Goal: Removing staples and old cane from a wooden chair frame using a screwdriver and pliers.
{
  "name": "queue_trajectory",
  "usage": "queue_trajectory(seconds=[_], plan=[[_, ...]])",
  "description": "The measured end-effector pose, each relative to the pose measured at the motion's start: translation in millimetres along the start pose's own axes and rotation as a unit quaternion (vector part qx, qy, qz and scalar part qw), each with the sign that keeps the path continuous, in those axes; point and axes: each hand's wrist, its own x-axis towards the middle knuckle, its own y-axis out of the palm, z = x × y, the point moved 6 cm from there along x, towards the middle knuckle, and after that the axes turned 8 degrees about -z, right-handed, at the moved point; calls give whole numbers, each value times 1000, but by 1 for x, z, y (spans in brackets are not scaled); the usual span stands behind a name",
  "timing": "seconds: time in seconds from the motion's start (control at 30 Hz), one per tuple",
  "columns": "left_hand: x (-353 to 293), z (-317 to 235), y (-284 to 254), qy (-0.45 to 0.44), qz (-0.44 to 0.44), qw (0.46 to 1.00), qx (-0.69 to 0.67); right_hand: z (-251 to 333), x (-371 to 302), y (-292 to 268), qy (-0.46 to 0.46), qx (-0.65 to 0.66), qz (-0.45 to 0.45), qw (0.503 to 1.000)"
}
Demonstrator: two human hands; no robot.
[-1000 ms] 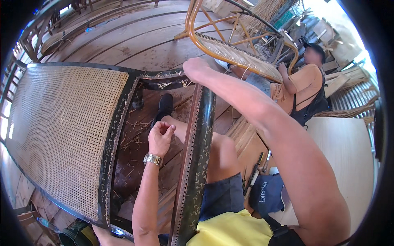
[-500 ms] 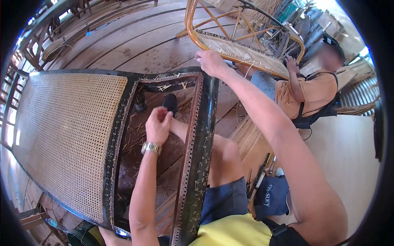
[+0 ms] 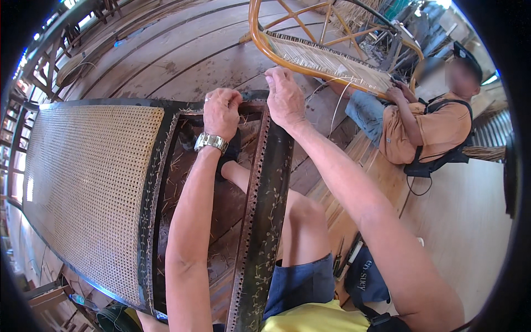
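Observation:
A dark wooden furniture frame painted with pale vines lies across my lap. Its left section carries a woven cane panel; the section before me is unwoven, with a row of small holes along its inner edge. At the far rail my left hand, a metal watch on its wrist, has its fingers curled and pinched together. Just right of it, over the far corner, my right hand is raised with thumb and fingertips pressed together. Whatever either hand pinches is too small to make out.
Ahead on the right, a seated co-worker in an orange shirt handles a rattan chair strung with pale strands. A dark blue pouch and slim tools lie right of my leg. Cane scraps litter the plank floor.
My left hand has moved up from inside the opening to the far rail. My right hand has shifted slightly down and right. The co-worker has leaned, and the hand has moved.

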Motion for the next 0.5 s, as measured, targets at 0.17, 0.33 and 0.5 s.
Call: queue_trajectory(seconds=[0.17, 0.33, 0.5], plan=[[12, 23, -2, -291, -44, 930, -221, 1, 2, 2, -36, -9, 44, 998], [-19, 22, -11, -112, 43, 992, -42, 6, 17, 10, -180, -8, 192, 965], [-28, 18, -12, -115, 61, 990, -58, 22, 21, 30, -310, -73, 360, 877]])
